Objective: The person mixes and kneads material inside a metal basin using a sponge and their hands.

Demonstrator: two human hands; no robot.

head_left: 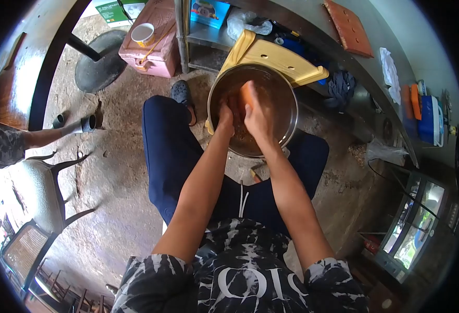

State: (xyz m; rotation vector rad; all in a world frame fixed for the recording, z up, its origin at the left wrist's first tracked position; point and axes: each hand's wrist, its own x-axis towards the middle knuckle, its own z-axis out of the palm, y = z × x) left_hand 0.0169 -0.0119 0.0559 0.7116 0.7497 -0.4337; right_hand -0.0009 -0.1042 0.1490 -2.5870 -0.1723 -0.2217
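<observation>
A wide round metal pot stands between my knees, with a brownish wet mix inside. Both of my hands reach down into it. My right hand is closed, its thumb lying against a blurred orange piece whose kind I cannot make out. Close beside it, on the pot's left side, is my left hand; its fingers point down into the pot and are mostly hidden. Behind the pot and against its rim is a yellow plastic stool or chair part with holes in it.
A pink cooler box with a white tub on it stands ahead left, near a metal shelf. A dark counter edge curves along the right. Another person's leg and a chair are at the left.
</observation>
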